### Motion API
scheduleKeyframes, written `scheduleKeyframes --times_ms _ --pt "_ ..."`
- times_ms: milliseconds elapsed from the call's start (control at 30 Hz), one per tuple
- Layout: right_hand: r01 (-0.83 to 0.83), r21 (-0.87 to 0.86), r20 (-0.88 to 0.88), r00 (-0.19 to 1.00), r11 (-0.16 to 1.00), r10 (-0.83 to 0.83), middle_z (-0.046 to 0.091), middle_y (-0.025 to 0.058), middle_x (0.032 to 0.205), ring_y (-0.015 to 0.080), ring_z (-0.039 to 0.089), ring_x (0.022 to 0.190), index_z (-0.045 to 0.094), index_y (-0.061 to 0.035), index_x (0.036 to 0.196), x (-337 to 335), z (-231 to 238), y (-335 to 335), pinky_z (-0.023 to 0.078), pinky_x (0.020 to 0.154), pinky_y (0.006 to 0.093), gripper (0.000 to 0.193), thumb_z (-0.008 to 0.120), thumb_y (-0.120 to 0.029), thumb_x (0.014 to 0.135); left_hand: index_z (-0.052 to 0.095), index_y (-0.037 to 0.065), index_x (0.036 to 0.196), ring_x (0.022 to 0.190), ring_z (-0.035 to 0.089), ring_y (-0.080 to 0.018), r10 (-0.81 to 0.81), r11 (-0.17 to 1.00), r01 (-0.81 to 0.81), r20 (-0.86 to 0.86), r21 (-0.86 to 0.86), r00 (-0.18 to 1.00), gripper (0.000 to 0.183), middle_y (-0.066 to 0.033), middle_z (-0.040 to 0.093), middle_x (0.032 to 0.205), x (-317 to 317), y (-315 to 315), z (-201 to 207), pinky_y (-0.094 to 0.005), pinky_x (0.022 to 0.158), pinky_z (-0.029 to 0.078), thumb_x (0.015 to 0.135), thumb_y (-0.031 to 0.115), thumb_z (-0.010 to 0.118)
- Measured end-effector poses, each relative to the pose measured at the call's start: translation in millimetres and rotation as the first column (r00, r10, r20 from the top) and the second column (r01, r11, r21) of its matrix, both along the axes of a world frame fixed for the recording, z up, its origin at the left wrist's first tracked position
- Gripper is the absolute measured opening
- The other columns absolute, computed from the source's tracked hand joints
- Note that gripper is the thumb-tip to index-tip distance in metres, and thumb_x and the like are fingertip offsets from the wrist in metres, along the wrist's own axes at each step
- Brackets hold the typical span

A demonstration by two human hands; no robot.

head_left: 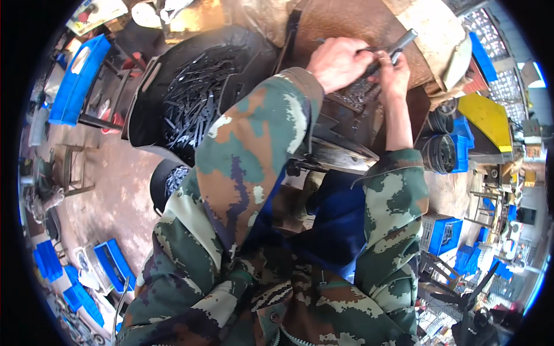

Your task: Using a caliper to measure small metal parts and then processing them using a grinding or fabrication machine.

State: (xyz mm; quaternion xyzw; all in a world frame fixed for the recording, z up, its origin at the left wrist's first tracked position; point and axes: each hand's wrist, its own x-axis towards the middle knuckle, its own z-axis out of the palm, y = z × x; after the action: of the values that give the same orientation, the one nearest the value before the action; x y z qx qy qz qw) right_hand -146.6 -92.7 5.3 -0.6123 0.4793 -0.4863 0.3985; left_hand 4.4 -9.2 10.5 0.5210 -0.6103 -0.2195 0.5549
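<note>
the right hand point(395, 74) has its thumb and fingers clamped on a grey, cylindrical metal tool point(405, 40), which slants up toward the far right. the left hand point(339, 62) sits just beside it on the left, fingers curled inward toward the same tool; whether they grip anything cannot be told, since the back of the hand hides them. both hands are over a brown, worn work surface point(340, 26), with a heap of small, dark, shiny pieces point(359, 95) below them on the near side. left of the left hand stands a large, black, open bin point(140, 118) holding many thin, dark metal strips point(193, 98). to the right of the right forearm are round, black buckets point(434, 154) and a yellow, flat panel point(487, 120).
</note>
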Motion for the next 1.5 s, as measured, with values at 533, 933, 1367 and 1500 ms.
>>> scheduleKeyframes --times_ms 533,933,1367,1500 --pt "-0.658 0.020 -0.800 0.441 0.753 0.407 0.065 0.0091 0.114 0.0336 0.064 0.103 0.066 -0.0043 0.105 -74.4 -24.9 157.1 0.052 0.088 0.0393 0.041 0.066 0.007 0.066 0.071 0.007 0.100 0.081 0.066 -0.0380 -0.060 0.972 0.008 0.216 0.236 0.975 0.028 -0.0203 0.067 0.081 17.4 -8.0 -21.5 -0.0440 0.072 0.049 0.088 0.031 0.062" --pt "-0.474 0.564 -0.322 0.627 0.676 0.709 0.067 0.0070 0.090 0.0153 0.062 0.071 0.066 -0.0029 0.114 -69.8 16.2 123.6 0.053 0.059 0.0291 0.033 0.060 -0.006 0.082 0.071 0.013 0.109 0.102 0.064 -0.0369 -0.380 0.815 0.046 0.472 0.577 0.795 0.029 -0.0173 0.069 0.105 27.5 -9.2 -48.3 -0.0444 0.089 0.049 0.089 0.029 0.059" --pt "-0.121 0.383 0.119 0.990 0.916 0.081 0.068 0.0090 0.095 0.0096 0.055 0.054 0.062 0.0022 0.108 -53.4 6.3 89.4 0.047 0.043 0.0257 0.019 0.058 -0.010 0.095 0.068 0.003 0.100 0.069 0.058 -0.0141 -0.289 0.882 0.207 0.138 0.424 0.947 0.025 -0.0024 0.067 0.079 10.3 -22.4 -53.3 -0.0307 0.066 0.045 0.096 0.023 0.054" --pt "-0.163 0.357 0.408 0.913 0.920 0.003 0.067 0.0101 0.092 0.0089 0.048 0.051 0.060 -0.0010 0.103 -41.6 6.5 88.6 0.046 0.044 0.0264 0.012 0.061 -0.011 0.096 0.068 0.007 0.102 0.057 0.038 -0.0038 -0.344 0.796 0.393 -0.190 0.460 0.920 0.024 0.0028 0.061 0.074 -9.9 5.4 -15.3 -0.0216 0.052 0.031 0.098 0.026 0.054"
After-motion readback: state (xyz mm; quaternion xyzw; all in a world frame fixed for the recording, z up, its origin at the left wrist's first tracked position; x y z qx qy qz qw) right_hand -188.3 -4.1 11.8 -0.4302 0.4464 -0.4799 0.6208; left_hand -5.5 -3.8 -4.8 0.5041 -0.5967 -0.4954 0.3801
